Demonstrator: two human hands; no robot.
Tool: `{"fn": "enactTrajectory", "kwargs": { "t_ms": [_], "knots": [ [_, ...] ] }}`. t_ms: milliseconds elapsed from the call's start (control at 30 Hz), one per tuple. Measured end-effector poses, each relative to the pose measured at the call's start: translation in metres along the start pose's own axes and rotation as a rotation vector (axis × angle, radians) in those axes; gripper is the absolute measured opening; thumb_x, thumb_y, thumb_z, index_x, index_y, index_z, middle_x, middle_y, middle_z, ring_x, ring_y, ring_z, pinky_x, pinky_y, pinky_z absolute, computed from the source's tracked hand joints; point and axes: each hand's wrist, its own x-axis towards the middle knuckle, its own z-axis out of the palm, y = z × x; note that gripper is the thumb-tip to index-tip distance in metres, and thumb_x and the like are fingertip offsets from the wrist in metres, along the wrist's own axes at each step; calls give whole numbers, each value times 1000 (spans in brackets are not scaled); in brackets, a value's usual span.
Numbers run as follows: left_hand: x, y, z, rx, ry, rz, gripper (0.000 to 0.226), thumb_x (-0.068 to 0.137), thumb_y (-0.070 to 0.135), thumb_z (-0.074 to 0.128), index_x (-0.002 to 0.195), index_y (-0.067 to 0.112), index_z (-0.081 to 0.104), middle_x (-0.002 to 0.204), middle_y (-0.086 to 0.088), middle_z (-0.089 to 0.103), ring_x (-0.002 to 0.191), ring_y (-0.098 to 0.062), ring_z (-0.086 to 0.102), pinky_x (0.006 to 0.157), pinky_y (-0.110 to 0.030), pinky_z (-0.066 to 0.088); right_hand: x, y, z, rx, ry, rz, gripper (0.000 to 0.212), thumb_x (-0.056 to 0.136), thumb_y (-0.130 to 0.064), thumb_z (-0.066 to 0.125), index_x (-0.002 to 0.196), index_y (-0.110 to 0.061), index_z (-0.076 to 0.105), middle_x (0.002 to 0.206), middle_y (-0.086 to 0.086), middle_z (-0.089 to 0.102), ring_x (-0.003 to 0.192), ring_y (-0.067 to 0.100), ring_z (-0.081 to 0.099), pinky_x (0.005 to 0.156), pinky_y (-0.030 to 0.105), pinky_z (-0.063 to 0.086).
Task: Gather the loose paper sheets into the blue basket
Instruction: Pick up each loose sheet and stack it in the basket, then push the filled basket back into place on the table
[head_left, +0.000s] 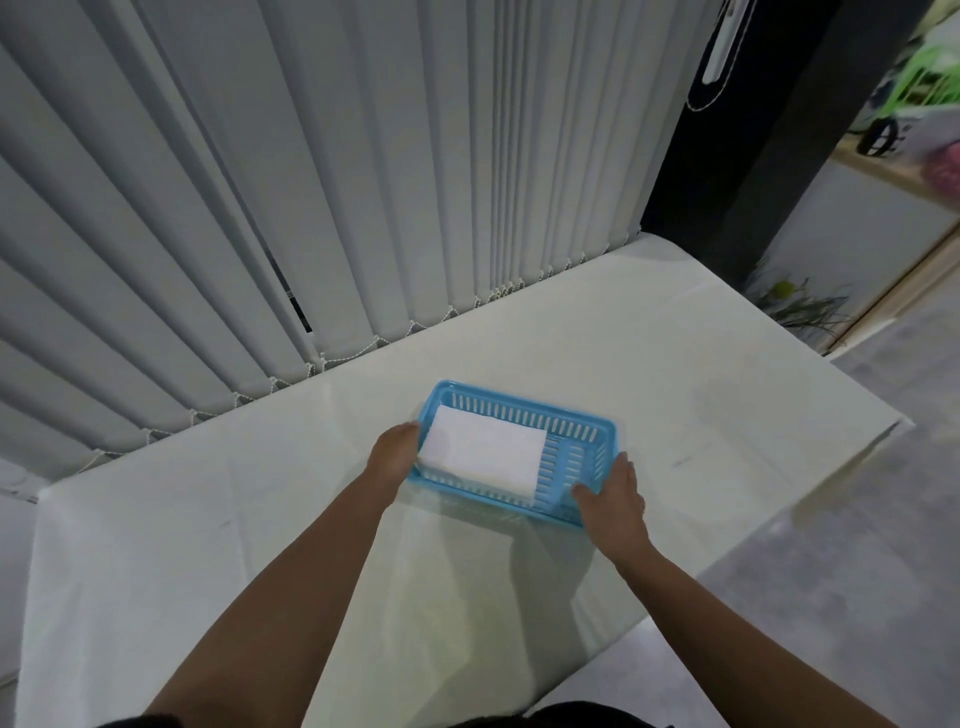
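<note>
Left hand, right hand hold basket ends — sheets inside.

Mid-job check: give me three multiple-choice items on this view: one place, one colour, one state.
1. Where is the rectangular paper stack? A on the floor; B inside the blue slotted plastic basket; C on the blinds.
2. The stack's colour? A white; B yellow; C pink.
3. The right hand? A hangs idle; B holds a pen; C grips the basket's near right corner.
Key: B, basket walls surround it; A, plainly white; C, thumb and fingers clamp the rim.
</note>
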Motion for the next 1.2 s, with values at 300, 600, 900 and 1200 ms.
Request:
{"fn": "enactTrajectory", "kwargs": {
  "t_ms": [300, 600, 900, 1200],
  "knots": [
    [-11, -19, -6, -164, -89, -71, 26, 93, 7, 44, 83, 22, 62, 93, -10, 63, 82, -25, 58, 76, -35, 48, 20, 20, 14, 194, 36, 44, 69, 70, -30, 57, 133, -12, 34, 124, 13, 55, 107, 29, 60, 91, 51, 53],
    [-17, -21, -8, -70, -57, 2, 33, 90, 9, 49, 122, 9, 61, 111, -13, 66, 100, -32, 64, 90, -46, 55, 15, 6, 7, 79, 99, -21, 64, 82, -21, 60, 137, -7, 31, 125, 16, 53, 103, 30, 61, 81, 42, 55],
    [4, 22, 9, -172, -11, -10, 34, 91, 9, 51, 123, 11, 59, 111, -13, 65, 100, -32, 65, 86, -45, 57, 76, -28, -37, 96, 93, -102, 28, 86, -13, 56, 113, -12, 47, 108, 9, 61, 89, 23, 63, 62, 27, 51],
    [57, 106, 98, -367, 102, -67, 36, 87, 3, 52, 121, 11, 62, 109, -14, 66, 89, -28, 62, 73, -35, 54, 209, -49, -117, 102, 11, -174, 27, 84, -7, 55, 110, -7, 51, 105, 12, 65, 86, 24, 65, 60, 26, 49]
  ]
}}
